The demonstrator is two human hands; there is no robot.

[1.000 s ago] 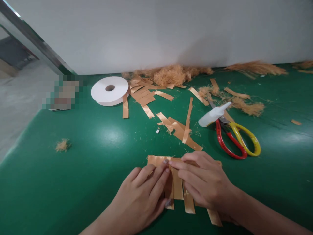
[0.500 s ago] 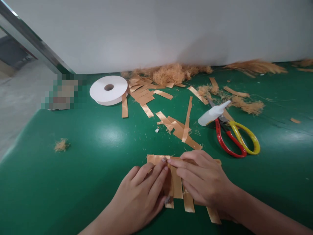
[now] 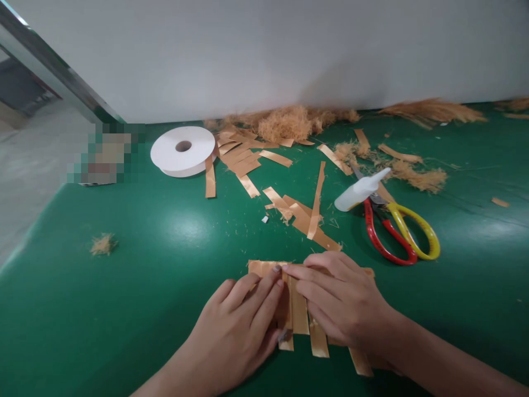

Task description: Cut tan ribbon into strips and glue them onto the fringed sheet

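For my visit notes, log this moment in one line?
left hand: on strips | right hand: on strips | beyond: bottle, scissors, roll

Tan ribbon strips [image 3: 300, 314] beneath left hand [image 3: 242, 325] and right hand [image 3: 349, 300], toward six o'clock; white roll [image 3: 184, 160], ten o'clock; bottle [image 3: 355, 194] and scissors [image 3: 395, 216], three o'clock.

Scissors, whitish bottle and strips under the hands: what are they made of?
Scissors: grey blades look metal; glossy red and yellow handles seem plastic-coated. Bottle: probably plastic, being milky and smooth. Strips: maybe satin ribbon or plastic film; their tan surface gleams, which fits both.
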